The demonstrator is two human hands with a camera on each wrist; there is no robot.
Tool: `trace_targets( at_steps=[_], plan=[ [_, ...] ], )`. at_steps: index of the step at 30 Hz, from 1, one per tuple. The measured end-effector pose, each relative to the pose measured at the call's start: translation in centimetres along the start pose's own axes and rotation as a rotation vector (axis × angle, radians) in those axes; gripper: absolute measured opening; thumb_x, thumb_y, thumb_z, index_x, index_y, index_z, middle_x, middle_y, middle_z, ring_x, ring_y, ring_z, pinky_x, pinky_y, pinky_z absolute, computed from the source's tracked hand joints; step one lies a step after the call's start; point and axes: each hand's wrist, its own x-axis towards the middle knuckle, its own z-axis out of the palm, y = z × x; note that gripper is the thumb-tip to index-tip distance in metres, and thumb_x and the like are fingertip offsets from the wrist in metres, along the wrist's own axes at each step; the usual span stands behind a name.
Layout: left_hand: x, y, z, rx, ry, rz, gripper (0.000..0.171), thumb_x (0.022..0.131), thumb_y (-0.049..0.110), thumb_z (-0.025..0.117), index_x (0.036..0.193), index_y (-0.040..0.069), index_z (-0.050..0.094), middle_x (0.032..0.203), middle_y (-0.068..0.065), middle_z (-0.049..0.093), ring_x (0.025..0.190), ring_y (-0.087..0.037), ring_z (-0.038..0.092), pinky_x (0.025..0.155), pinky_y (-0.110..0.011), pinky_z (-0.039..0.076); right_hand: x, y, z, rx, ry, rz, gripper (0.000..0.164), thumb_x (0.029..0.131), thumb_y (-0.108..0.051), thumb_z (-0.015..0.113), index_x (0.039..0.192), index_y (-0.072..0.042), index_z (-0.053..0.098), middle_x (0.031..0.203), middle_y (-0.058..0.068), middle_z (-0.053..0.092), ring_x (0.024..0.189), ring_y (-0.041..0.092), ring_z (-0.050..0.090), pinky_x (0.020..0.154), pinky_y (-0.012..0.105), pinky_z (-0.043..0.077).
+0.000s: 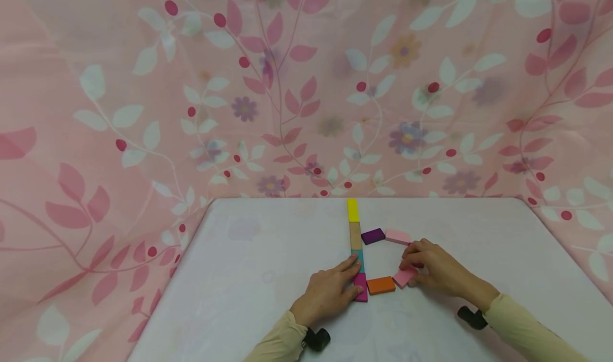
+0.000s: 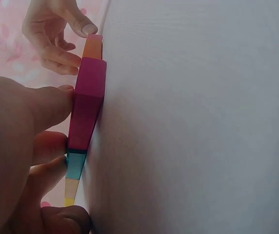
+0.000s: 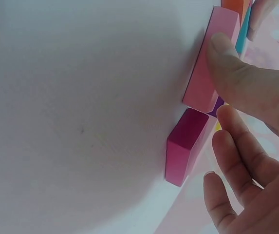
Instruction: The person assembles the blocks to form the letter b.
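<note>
A straight row on the table has a yellow block, a bare-wood block, a teal block and a magenta block. My left hand rests along the row's near end, its thumb touching the magenta block and fingers by the teal one. With thumb on the outer side and fingers opposite, my right hand pinches a pink block. That block's corner meets the orange block. Close to the right fingers stands another magenta block, mostly hidden in the head view.
A purple block and a light pink block curve away from the row's right side. The white table ends at a pink floral cloth behind. Each wrist carries a small black camera.
</note>
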Motion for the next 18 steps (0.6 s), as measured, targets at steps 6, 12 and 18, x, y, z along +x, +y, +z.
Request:
trace_targets(
  at_steps=[6, 12, 18],
  plan=[
    [0.0, 0.1, -0.2, 0.007, 0.005, -0.003, 0.059, 0.106, 0.050, 0.060, 0.159, 0.024, 0.052, 0.170, 0.010, 0.040, 0.135, -0.020, 0.065, 0.086, -0.039, 0.058, 0.3, 0.1, 0.1, 0.006, -0.001, -0.006, 0.026, 0.079, -0.019, 0.094, 0.099, -0.026, 0.080, 0.110, -0.007, 0.068, 0.100, 0.012, 0.057, 0.082, 0.031, 0.056],
    [0.1, 0.0, 0.1, 0.000, -0.003, -0.012, 0.059, 0.106, 0.050, 0.060, 0.159, 0.026, 0.051, 0.170, 0.011, 0.039, 0.137, -0.020, 0.064, 0.088, -0.042, 0.058, 0.2, 0.3, -0.1, 0.003, -0.015, 0.084, 0.040, 0.078, -0.025, 0.096, 0.114, -0.024, 0.080, 0.115, -0.006, 0.069, 0.103, 0.014, 0.058, 0.087, 0.038, 0.056],
    [0.0, 0.0, 0.2, 0.007, -0.001, -0.009, 0.059, 0.106, 0.051, 0.059, 0.159, 0.026, 0.052, 0.170, 0.011, 0.039, 0.134, -0.022, 0.066, 0.086, -0.042, 0.058, -0.4, 2.2, -1.0, 0.005, 0.066, 0.186, 0.054, 0.084, -0.026, 0.091, 0.132, -0.011, 0.072, 0.118, 0.002, 0.071, 0.109, 0.025, 0.062, 0.091, 0.052, 0.057]
  ],
)
